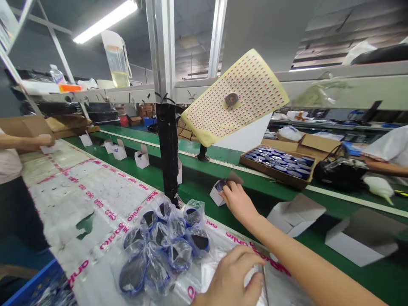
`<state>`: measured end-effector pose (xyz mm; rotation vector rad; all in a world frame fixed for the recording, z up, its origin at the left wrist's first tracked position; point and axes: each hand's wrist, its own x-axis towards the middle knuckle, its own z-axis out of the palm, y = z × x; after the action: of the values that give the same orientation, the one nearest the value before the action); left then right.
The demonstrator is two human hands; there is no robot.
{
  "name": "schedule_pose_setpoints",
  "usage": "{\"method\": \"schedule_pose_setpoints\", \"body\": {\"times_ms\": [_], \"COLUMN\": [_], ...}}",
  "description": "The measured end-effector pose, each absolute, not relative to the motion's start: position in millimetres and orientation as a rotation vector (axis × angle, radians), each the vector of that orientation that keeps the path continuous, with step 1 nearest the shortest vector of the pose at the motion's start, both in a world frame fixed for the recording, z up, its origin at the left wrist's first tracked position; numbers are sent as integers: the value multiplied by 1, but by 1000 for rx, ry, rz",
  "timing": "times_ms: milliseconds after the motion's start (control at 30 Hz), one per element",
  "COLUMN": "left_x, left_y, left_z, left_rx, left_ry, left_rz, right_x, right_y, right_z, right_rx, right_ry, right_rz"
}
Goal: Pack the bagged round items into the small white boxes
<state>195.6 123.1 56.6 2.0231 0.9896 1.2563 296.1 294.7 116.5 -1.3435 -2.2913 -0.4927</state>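
My right hand (pixel 237 199) reaches over the green conveyor belt. Its fingers are closed on a dark, blue-rimmed round item in clear plastic (pixel 220 185), at the mouth of a small open white box (pixel 217 197). Low in the view, my left hand (pixel 234 278) curls over white papers (pixel 208 272) on the table, thumb and fingers bent around their edge. How firmly it grips is hard to see. Just left of it lie several blue-rimmed, dark-faced round items in clear bags (pixel 156 270), bunched together.
Open white boxes (pixel 295 216) stand along the belt (pixel 197 182). Beyond it sits a cardboard tray (pixel 274 172) of blue discs. A black-wrapped post (pixel 167 148) rises at the table's edge, near a hanging yellow sticker sheet (pixel 239 97). A co-worker's hand (pixel 46 141) holds a white box at left.
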Motion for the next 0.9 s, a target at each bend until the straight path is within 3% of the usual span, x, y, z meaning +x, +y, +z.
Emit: {"method": "schedule_pose_setpoints", "body": {"times_ms": [233,667,900], "left_x": [194,195,192], "left_y": [124,126,129], "left_z": [55,55,53], "left_rx": [1918,1818,1843], "left_ry": [1104,1140,1236], "left_rz": [1103,1095,989], "right_x": [293,270,272], "right_y": [290,305,232], "right_z": [118,136,172], "right_rx": [-1308,-1400,-1182], "right_ry": [-2383,-2572,-2666], "right_rz": [-629,-439,-311]}}
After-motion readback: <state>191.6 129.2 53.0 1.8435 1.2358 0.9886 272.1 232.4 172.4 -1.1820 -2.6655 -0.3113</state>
